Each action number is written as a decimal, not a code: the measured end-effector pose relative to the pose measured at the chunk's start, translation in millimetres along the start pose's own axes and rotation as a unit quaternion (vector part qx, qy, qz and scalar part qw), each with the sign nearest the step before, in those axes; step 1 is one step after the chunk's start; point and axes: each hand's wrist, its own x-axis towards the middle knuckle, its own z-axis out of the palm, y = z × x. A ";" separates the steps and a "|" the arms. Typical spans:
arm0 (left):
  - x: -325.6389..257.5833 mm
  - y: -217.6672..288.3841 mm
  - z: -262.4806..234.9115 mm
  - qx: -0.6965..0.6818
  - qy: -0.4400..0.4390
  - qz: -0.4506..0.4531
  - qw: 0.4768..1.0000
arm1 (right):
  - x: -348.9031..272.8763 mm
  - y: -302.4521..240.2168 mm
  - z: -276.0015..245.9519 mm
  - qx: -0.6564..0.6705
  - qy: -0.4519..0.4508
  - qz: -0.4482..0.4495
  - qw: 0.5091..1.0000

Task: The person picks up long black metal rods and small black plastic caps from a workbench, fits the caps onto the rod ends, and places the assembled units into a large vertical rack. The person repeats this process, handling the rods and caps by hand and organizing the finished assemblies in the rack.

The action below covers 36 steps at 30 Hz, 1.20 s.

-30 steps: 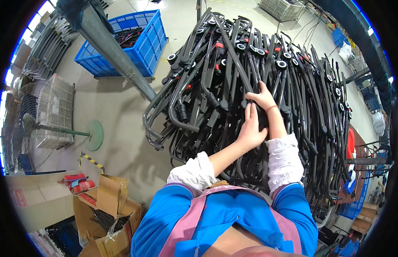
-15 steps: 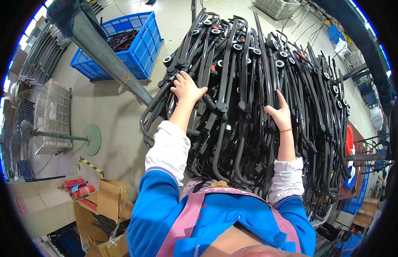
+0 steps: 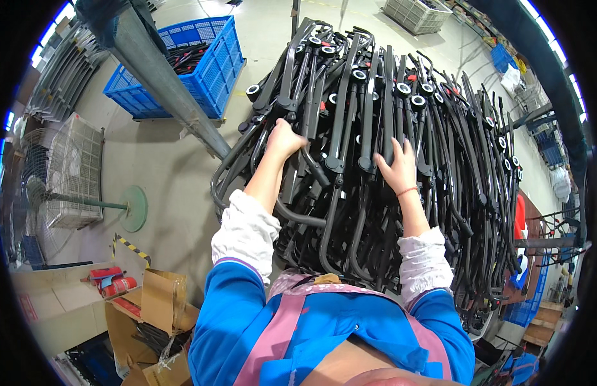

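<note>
A dense row of black tubular metal frames [image 3: 336, 128] stands in front of me, with round joints, curved ends and white-ringed discs. At the left side of the row, my left hand [image 3: 285, 139] is closed around one black tubular frame [image 3: 316, 168], just below a round joint; its fingertips are partly hidden. My right hand [image 3: 399, 168] is over the middle of the row, fingers and thumb spread, against or just above the black tubes. Whether it touches them is hard to tell.
A slanted grey post [image 3: 176, 96] rises at the left, in front of a blue plastic crate [image 3: 218, 71] of black parts. A green round base [image 3: 134, 207] stands on the floor. Cardboard boxes [image 3: 162, 299] and red cylinders [image 3: 118, 286] are lower left.
My left hand has gone from spread fingers to a closed grip, and the frame under it has shifted down and right. My right hand has moved left across the row.
</note>
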 end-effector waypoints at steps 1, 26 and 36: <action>0.2 -16.4 5.9 -0.003 0.028 0.030 0.999 | 10.8 -7.2 6.5 0.139 -0.007 -0.008 0.990; -132.0 68.9 20.2 -0.051 0.050 0.195 0.978 | 47.1 -138.9 -11.9 0.580 -0.059 0.243 0.775; -100.8 50.5 -4.6 0.058 0.053 0.335 0.939 | -6.6 -7.9 -108.3 0.569 -0.010 0.328 0.754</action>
